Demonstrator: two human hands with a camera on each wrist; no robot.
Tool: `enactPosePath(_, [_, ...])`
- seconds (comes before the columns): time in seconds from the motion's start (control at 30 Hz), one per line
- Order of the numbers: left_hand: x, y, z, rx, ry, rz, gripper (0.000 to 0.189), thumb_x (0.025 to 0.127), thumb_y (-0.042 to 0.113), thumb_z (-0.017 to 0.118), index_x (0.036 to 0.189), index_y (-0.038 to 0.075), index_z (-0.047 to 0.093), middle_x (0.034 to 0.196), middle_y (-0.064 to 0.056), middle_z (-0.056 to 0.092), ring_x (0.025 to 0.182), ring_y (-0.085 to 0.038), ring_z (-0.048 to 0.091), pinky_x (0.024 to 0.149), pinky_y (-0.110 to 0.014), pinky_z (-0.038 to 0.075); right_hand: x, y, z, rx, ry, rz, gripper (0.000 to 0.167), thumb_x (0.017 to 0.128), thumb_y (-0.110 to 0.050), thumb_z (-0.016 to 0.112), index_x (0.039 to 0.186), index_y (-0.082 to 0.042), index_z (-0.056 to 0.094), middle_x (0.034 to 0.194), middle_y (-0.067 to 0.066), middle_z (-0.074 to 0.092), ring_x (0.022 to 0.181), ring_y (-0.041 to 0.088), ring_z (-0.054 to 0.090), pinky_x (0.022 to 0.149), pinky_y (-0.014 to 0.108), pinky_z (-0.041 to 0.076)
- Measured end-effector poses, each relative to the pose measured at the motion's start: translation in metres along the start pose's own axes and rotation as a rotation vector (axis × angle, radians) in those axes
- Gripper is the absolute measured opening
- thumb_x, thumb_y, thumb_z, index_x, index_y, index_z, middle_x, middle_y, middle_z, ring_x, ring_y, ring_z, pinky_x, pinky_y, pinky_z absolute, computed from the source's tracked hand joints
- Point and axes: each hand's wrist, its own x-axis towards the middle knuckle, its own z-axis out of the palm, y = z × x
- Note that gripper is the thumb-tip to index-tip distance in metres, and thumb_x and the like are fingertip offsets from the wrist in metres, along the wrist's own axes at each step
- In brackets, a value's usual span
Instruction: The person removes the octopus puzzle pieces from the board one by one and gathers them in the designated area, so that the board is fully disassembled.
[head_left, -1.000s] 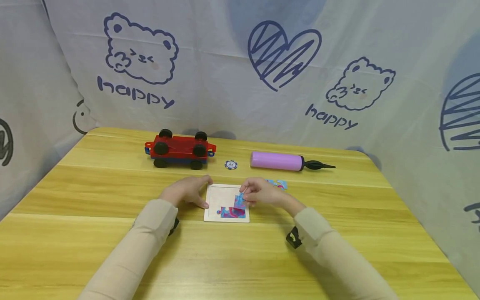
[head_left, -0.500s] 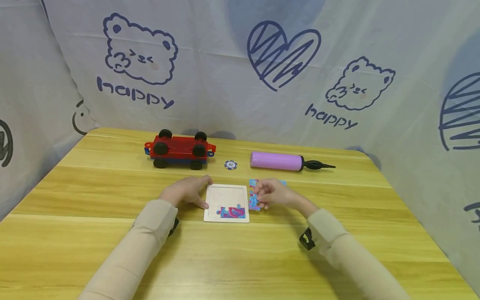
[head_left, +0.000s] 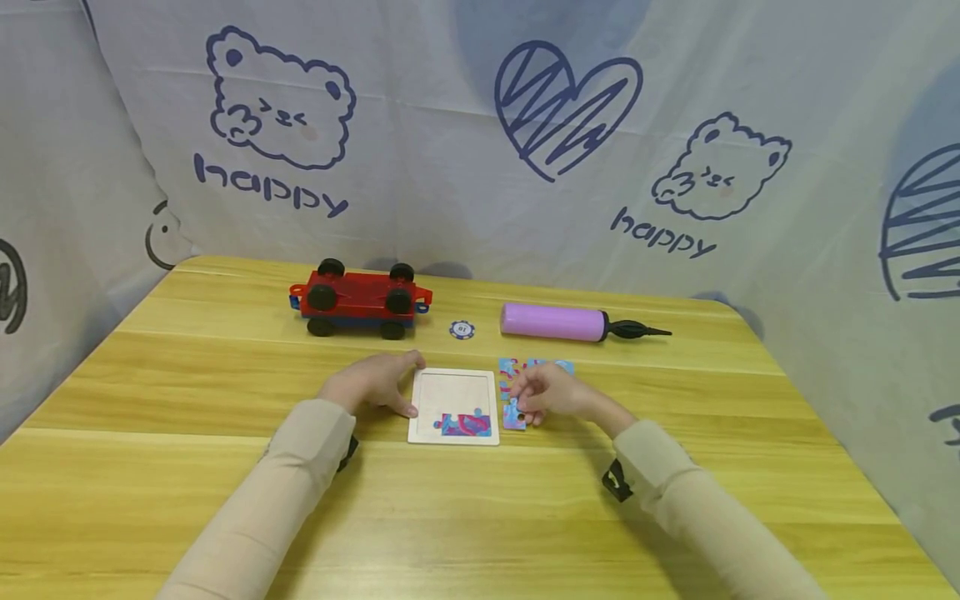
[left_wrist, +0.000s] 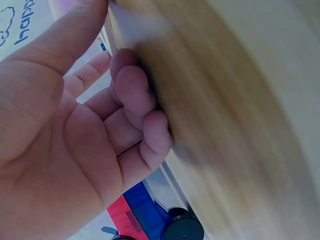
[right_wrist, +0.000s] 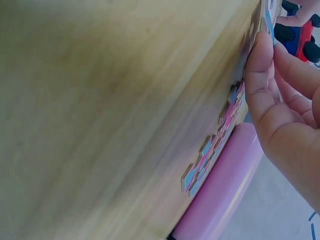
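A square pale puzzle tray (head_left: 452, 393) lies on the table, with joined blue and pink jigsaw pieces (head_left: 471, 426) in its lower right part. My left hand (head_left: 375, 383) rests against its left side, forefinger near the upper corner and thumb on the edge. In the left wrist view that hand's other fingers (left_wrist: 132, 92) bend loosely and hold nothing. Just right of the tray, my right hand (head_left: 551, 392) pinches a blue-pink jigsaw piece (head_left: 512, 416) between thumb and finger. Loose jigsaw pieces (head_left: 508, 367) lie behind the right hand, partly hidden by it.
Behind the tray, an upturned red and blue toy vehicle (head_left: 360, 296) with black wheels stands at left. A poker chip (head_left: 462, 330) and a purple hand pump (head_left: 553, 322) with black nozzle lie to its right. A printed curtain (head_left: 435, 208) hangs behind the table.
My right hand has moved right, taking the jigsaw piece from over the tray to beside it, then slightly nearer me. The piece appears turned. My left hand stays at the tray.
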Motion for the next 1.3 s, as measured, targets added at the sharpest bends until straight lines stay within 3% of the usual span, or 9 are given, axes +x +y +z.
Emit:
enactPosePath(0.23, [-0.001,0.001,-0.001,-0.001,0.002,0.001,0.067,0.071,0.031,0.074,0.126,0.011,0.04,0.111,-0.015,0.05,0.091,-0.026,0.045,0.089,-0.043,0.036,-0.001,-0.002,0.001,0.005,-0.008,0.016,0.008,0.085,0.014,0.047,0.091,0.013,0.053,0.07,0.01,0.056,0.056,0.013,0.055,0.054,0.028,0.05])
enactPosePath(0.4, [-0.001,0.001,-0.001,-0.013,0.003,0.001,0.067,0.071,0.03,0.074,0.126,0.011,0.04,0.102,-0.013,0.049,0.079,-0.024,0.047,0.077,-0.038,0.037,-0.001,-0.003,0.001,-0.012,0.002,0.039,0.009,0.085,0.014,0.048,0.091,0.013,0.054,0.071,0.011,0.056,0.057,0.014,0.055,0.055,0.028,0.05])
enactPosePath(0.57, [-0.001,0.001,-0.001,-0.02,-0.002,-0.004,0.068,0.071,0.03,0.074,0.126,0.011,0.04,0.099,-0.013,0.049,0.071,-0.023,0.047,0.073,-0.036,0.037,0.0,-0.006,0.002,-0.056,0.032,0.049,0.008,0.084,0.01,0.052,0.091,0.01,0.056,0.072,0.01,0.057,0.058,0.015,0.056,0.056,0.029,0.05])
enactPosePath(1.17, [-0.003,0.001,-0.001,-0.022,0.001,0.001,0.067,0.071,0.029,0.074,0.126,0.011,0.04,0.1,-0.014,0.05,0.067,-0.022,0.048,0.071,-0.035,0.038,0.015,-0.03,0.02,-0.111,0.02,-0.017,0.012,0.079,0.003,0.064,0.09,0.007,0.06,0.073,0.007,0.059,0.058,0.013,0.056,0.057,0.028,0.05])
enactPosePath(1.3, [-0.003,0.002,-0.002,-0.014,0.005,0.004,0.067,0.071,0.03,0.074,0.126,0.011,0.041,0.101,-0.014,0.05,0.075,-0.024,0.048,0.076,-0.037,0.038,0.021,-0.033,0.027,-0.109,0.004,-0.012,0.014,0.078,0.003,0.065,0.09,0.006,0.06,0.074,0.006,0.059,0.059,0.014,0.056,0.058,0.029,0.05])
